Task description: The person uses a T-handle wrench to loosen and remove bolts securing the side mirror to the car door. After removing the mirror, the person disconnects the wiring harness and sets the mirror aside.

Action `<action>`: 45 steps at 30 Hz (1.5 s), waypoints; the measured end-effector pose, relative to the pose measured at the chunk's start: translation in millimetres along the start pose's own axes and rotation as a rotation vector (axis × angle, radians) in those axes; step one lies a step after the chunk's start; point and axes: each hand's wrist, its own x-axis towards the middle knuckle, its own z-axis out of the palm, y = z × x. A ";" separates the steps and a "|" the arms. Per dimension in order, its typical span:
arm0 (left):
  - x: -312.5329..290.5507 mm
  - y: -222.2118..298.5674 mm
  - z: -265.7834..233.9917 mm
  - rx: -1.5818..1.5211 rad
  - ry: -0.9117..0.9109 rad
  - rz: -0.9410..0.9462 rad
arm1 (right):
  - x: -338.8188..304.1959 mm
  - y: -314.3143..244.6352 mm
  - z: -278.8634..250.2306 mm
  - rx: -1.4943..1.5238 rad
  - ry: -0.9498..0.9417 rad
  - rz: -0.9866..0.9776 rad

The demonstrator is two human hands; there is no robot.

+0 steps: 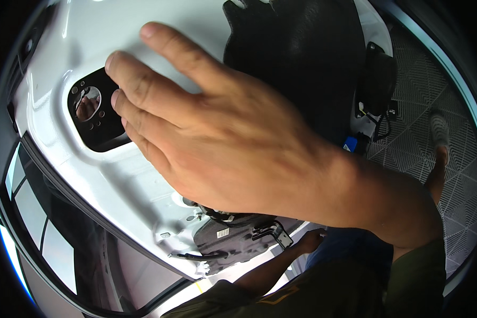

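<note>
My right hand (222, 138) reaches across the white inner door panel (116, 26) of a car, with its fingers spread apart and nothing seen in them. Its fingertips lie over the edge of a black plate (98, 140) set in a rounded recess; whether they touch it I cannot tell. In the plate is a round, shiny, mirror-like spot (88, 104) with small holes around it. A large black sheet (297, 47) covers the panel beyond the hand. Low down, my left hand (314, 240) hangs beside my blue trousers, its fingers too dark and small to make out.
The door's window frame and dark seal (85, 199) curve along the left. Below my right hand are a grey felt-like lining (233, 241) and a metal bracket (275, 233). Wiring and a blue connector (350, 143) sit at the right, above a patterned tile floor (408, 116) with a foot (439, 129).
</note>
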 end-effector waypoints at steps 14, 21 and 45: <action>-280.0 96.6 -45.2 -0.814 0.022 0.286 | 99.1 -215.8 -108.6 0.426 -0.589 0.268; -447.5 27.5 -2.2 -0.545 0.953 0.704 | -53.7 -428.8 -185.9 0.937 -1.328 2.199; -498.6 -854.0 325.9 -2.008 1.008 0.318 | -595.8 -1081.6 54.7 0.349 -2.442 1.097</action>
